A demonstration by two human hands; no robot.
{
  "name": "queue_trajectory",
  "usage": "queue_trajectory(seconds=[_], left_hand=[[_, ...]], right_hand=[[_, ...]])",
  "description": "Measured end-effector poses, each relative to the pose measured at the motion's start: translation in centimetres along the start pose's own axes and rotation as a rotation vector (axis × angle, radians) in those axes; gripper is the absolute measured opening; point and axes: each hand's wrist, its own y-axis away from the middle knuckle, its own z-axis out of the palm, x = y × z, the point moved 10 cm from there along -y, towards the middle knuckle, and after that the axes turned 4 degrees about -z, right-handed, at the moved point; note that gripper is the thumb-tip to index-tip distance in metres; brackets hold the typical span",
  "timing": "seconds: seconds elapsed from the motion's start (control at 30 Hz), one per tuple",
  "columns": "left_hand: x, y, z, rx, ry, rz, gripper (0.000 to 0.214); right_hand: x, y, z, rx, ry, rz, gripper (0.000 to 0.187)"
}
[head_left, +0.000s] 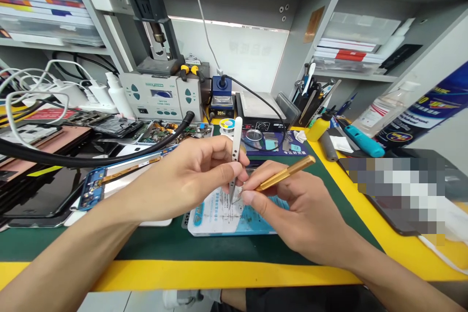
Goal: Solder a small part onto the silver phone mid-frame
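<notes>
My left hand (190, 175) is closed in a pinch on white tweezers (236, 146), held upright with the tips down. My right hand (292, 214) grips a gold-coloured pen-like tool (288, 171) that slants up to the right. Both tool tips meet just above a white and light-blue pad (219, 217) lying on the dark green mat (164, 243). What the tips touch is too small to make out.
A black hose (91, 158) crosses the left side over opened phones and circuit boards (109, 126). A grey rework station (161, 95) and a blue soldering stand (222, 100) sit behind. Right: a yellow bottle (318, 129), tool holder (310, 92), and a dark tablet (402, 190).
</notes>
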Motion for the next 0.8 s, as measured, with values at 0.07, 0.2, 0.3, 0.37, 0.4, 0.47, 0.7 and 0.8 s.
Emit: queue_trajectory(seconds=[0.07,0.2,0.3,0.37,0.4,0.47,0.7,0.8], left_hand=[[0.1,-0.1,-0.2,0.021,-0.031,0.024,0.013],[0.6,0.0,-0.7,0.055,-0.076,0.057,0.014],[0.9,0.3,-1.0,0.074,-0.096,0.058,0.016],[1.0,0.4,-1.2,0.081,-0.111,0.064,0.019],[0.9,0.4,-1.2,0.076,-0.111,0.063,0.019],[0.7,0.3,-1.1,0.058,-0.088,0.053,0.016],[-0.3,-0.2,-0.6,-0.026,0.116,-0.003,0.015],[-0.8,-0.2,-0.2,-0.036,0.17,-0.016,0.017]], right_hand=[[0.1,0.1,0.1,-0.008,-0.001,0.004,0.009],[0.2,0.1,-0.1,-0.009,0.011,0.015,0.008],[0.3,0.2,-0.2,-0.017,0.002,0.02,0.009],[0.3,0.3,-0.3,-0.015,-0.011,0.031,0.009],[0.3,0.3,-0.4,-0.01,-0.019,0.034,0.008],[0.2,0.3,-0.5,0.001,-0.028,0.03,0.009],[-0.5,0.0,-0.9,0.03,-0.033,-0.014,0.013],[-0.5,0.0,-0.9,0.037,-0.047,-0.011,0.013]])
